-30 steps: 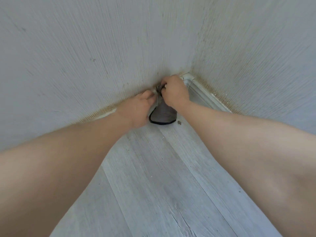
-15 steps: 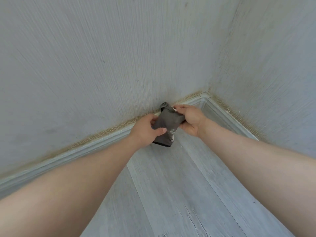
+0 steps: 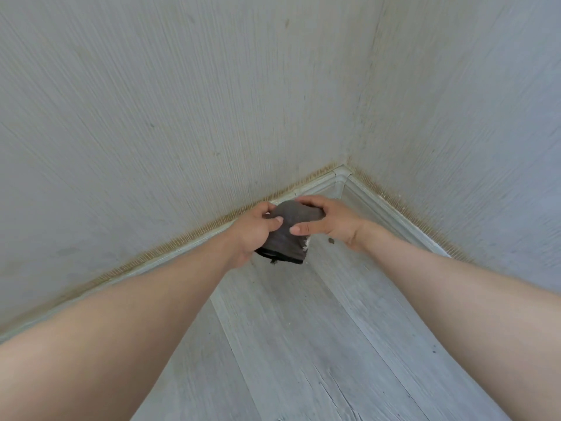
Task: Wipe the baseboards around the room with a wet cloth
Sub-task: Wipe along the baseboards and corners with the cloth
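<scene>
A person is holding a dark grey cloth (image 3: pixel 288 230) up in front of the corner of a room, with both bare arms reaching forward. The left hand (image 3: pixel 253 230) is gripping the cloth's left side, its fingers curled round the fabric and the thumb lying across the front. The right hand (image 3: pixel 329 221) is pinching the cloth's upper right part, with the fingers over the top and the thumb pressing in from below. The cloth is hanging bunched between the two hands, its dark-edged lower hem dangling above the floor (image 3: pixel 303 344), and a pale patch is showing at its lower right edge. It is not touching the baseboard (image 3: pixel 373 208), which is running along both walls (image 3: pixel 182 117) and meeting at the corner just behind the hands. A brownish line is tracing the top of the baseboard. A small dark speck (image 3: pixel 331 240) is lying on the pale wood-grain floor near the right wrist.
</scene>
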A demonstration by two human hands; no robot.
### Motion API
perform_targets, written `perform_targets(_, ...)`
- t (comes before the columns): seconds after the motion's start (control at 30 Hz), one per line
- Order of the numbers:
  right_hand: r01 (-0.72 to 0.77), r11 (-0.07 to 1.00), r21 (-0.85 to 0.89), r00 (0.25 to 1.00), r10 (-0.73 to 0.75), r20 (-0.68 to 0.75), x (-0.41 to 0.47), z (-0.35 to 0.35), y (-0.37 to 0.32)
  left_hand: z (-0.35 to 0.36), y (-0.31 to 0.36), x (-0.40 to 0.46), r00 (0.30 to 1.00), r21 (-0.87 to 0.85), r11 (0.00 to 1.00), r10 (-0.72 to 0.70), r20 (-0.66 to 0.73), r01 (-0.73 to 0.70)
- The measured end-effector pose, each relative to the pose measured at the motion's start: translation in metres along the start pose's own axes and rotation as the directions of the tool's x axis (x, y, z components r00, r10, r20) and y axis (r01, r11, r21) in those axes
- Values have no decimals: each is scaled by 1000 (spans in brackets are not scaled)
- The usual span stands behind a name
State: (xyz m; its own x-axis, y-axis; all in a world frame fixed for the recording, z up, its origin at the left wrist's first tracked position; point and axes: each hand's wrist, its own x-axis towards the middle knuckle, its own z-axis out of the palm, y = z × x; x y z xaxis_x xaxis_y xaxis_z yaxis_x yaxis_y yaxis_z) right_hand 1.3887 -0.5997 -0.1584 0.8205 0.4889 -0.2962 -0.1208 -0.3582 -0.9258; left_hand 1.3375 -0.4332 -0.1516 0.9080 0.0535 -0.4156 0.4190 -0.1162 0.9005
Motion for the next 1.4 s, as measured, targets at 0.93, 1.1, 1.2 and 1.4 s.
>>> perform_targets(0.93,-212,970,-122,703,64,-708,80,35,25,-37,-41,48,834,920,-206,390,391,-335)
perform_targets(1.1,-340,927,-157,615,93,-783,99,1,34,-45,-47,55,826,902,-216,363,430,-375)
perform_targets(1.2,-422,894,-152,547,117,-829,108,-13,38,-47,-49,58,813,882,-253,348,466,-397)
perform_targets(1.4,-257,936,-241,701,9,-713,99,26,43,-52,-51,60,741,852,-324,424,520,-412)
